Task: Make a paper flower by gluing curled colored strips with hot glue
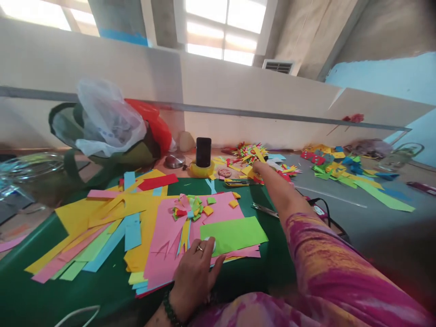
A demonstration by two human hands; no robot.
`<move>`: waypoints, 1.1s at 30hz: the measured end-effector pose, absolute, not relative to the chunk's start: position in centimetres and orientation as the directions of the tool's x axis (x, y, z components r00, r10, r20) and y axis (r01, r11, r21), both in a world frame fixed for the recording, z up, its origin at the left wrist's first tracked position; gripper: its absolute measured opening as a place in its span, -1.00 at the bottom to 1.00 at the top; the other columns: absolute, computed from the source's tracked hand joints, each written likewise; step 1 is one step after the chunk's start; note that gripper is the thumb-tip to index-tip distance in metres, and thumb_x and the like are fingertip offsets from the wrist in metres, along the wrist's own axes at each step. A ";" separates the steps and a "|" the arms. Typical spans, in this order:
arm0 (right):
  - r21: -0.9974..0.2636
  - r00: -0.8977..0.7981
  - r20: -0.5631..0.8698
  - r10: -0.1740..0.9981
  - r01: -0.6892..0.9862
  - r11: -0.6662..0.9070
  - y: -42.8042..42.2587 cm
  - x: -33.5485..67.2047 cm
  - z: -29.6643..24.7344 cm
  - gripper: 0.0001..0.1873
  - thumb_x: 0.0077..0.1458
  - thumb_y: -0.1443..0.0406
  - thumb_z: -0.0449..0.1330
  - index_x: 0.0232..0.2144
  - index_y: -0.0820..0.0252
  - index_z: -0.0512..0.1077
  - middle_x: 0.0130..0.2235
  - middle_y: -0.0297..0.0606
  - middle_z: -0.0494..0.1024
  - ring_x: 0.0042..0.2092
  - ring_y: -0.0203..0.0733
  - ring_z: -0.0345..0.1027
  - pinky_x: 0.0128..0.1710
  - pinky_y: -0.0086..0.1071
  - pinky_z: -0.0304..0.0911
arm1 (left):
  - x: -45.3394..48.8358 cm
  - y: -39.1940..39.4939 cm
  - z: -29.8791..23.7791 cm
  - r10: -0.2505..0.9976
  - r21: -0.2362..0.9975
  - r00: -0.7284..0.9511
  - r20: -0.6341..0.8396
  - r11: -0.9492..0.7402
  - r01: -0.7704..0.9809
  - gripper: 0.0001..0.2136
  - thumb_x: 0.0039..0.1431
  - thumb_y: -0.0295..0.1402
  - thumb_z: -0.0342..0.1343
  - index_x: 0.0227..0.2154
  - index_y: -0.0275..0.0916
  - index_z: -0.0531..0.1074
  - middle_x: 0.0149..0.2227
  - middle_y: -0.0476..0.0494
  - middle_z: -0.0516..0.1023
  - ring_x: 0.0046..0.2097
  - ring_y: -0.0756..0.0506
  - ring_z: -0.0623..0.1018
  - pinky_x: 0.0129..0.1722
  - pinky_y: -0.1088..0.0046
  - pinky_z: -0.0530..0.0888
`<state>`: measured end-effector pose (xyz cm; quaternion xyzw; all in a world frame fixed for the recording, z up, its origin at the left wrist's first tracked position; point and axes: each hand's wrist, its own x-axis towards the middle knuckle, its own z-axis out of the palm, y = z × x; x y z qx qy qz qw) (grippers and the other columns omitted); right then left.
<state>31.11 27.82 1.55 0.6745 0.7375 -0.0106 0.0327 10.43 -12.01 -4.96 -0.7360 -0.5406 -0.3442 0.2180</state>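
My left hand (196, 268) lies flat, fingers spread, on a stack of pink paper (163, 245) beside a green sheet (235, 234). It wears a ring and a bead bracelet. My right hand (262, 169) is stretched far forward over the green mat (102, 290), reaching the pile of colourful paper pieces (252, 154) at the back. Its fingers are mostly hidden behind the wrist, so whether they hold anything is unclear. A small heap of cut scraps (190, 206) sits on the pink paper.
Yellow, blue and pink strips (102, 218) spread to the left. A phone (203, 152) stands in a yellow holder. A cutter (236, 182) and scissors (264, 209) lie near my right arm. Plastic bags (109, 120) sit back left; more scraps (350, 175) lie right.
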 end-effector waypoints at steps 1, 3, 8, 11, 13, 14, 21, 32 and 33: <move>0.027 -0.066 -0.081 0.995 0.997 0.069 27.5 30.7 1.3 -0.60 0.26 0.17 0.19 0.08 0.23 0.38 0.07 -0.11 0.45 0.00 -0.08 0.42 -0.04 -0.10 0.41 | 10.5 -12.1 -4.9 0.646 0.051 0.174 0.743 -0.314 0.948 -0.68 0.43 -0.20 -0.22 -0.13 -0.31 0.35 -0.42 -0.12 0.55 -0.34 -0.13 0.55 -0.36 0.38 0.49; 0.017 -0.022 -0.089 0.996 1.000 0.024 26.8 30.3 1.4 -0.60 0.26 0.17 0.19 0.08 0.23 0.38 0.07 -0.11 0.45 0.00 -0.08 0.42 -0.04 -0.09 0.41 | 10.5 -12.1 -5.0 0.649 0.051 0.165 0.743 -0.302 0.952 -0.68 0.43 -0.21 -0.24 -0.12 -0.30 0.34 -0.42 -0.11 0.55 -0.33 -0.13 0.55 -0.35 0.38 0.50; -0.109 0.053 0.053 0.997 0.993 -0.047 25.9 30.7 5.6 -0.58 0.24 0.22 0.22 0.05 0.40 0.41 0.08 0.12 0.45 0.06 0.03 0.40 0.02 -0.11 0.36 | 10.4 -12.0 -5.1 0.656 0.078 0.149 0.740 -0.303 0.950 -0.70 0.43 -0.21 -0.23 -0.11 -0.28 0.33 -0.42 -0.11 0.55 -0.34 -0.12 0.56 -0.36 0.38 0.50; -0.250 0.016 0.117 0.993 0.968 0.014 24.4 30.6 8.9 -0.62 0.26 0.20 0.19 -0.07 0.48 0.48 -0.08 0.17 0.56 -0.04 0.00 0.48 -0.09 -0.27 0.37 | 10.3 -11.9 -5.3 0.654 0.123 0.114 0.748 -0.306 0.944 -0.72 0.42 -0.18 -0.20 -0.14 -0.26 0.32 -0.42 -0.12 0.53 -0.36 -0.12 0.55 -0.40 0.39 0.49; -0.362 -0.057 0.121 0.991 0.927 0.098 21.3 29.9 9.9 -0.60 0.30 0.10 0.11 -0.15 0.37 0.50 -0.28 -0.05 0.61 -0.26 -0.21 0.51 -0.26 -0.41 0.38 | 10.3 -12.0 -5.4 0.662 0.173 0.076 0.745 -0.302 0.937 -0.72 0.42 -0.16 -0.18 -0.16 -0.25 0.30 -0.42 -0.12 0.52 -0.39 -0.11 0.54 -0.43 0.40 0.47; -0.447 -0.114 0.120 0.986 0.881 0.157 19.0 29.5 9.7 -0.59 0.28 0.05 0.12 -0.20 0.31 0.50 -0.38 -0.17 0.59 -0.38 -0.31 0.47 -0.35 -0.47 0.36 | 10.3 -12.1 -5.4 0.667 0.195 0.059 0.743 -0.300 0.934 -0.72 0.41 -0.15 -0.18 -0.16 -0.24 0.30 -0.41 -0.12 0.51 -0.41 -0.10 0.54 -0.44 0.40 0.47; -0.997 -0.672 -0.072 0.737 0.047 -0.054 -1.7 26.5 1.9 -0.54 -0.25 0.01 0.48 -0.45 0.22 0.47 -0.56 -0.40 0.49 -0.54 -0.32 0.41 -0.51 -0.44 0.38 | 10.2 -12.5 -5.5 0.694 0.263 0.056 0.717 -0.345 0.901 -0.60 0.39 -0.04 -0.23 -0.11 -0.28 0.29 -0.37 -0.18 0.51 -0.38 -0.13 0.53 -0.42 0.37 0.46; -0.943 -0.518 -0.216 0.827 -0.110 -0.315 -5.3 25.1 -2.2 -0.57 -0.41 0.11 0.55 -0.52 0.17 0.48 -0.57 -0.42 0.55 -0.53 -0.27 0.47 -0.45 -0.39 0.46 | 10.0 -12.2 -5.5 0.704 0.140 0.163 0.691 -0.352 0.926 -0.74 0.44 -0.30 -0.21 -0.27 -0.25 0.35 -0.44 -0.13 0.50 -0.40 -0.11 0.46 -0.42 0.37 0.39; -0.944 -0.515 -0.206 0.832 -0.118 -0.307 -5.4 25.2 -2.2 -0.58 -0.40 0.11 0.54 -0.53 0.17 0.48 -0.58 -0.42 0.55 -0.54 -0.28 0.46 -0.47 -0.39 0.45 | 10.0 -12.2 -5.6 0.703 0.143 0.163 0.692 -0.355 0.924 -0.75 0.43 -0.31 -0.20 -0.25 -0.26 0.35 -0.44 -0.13 0.50 -0.40 -0.11 0.46 -0.42 0.36 0.40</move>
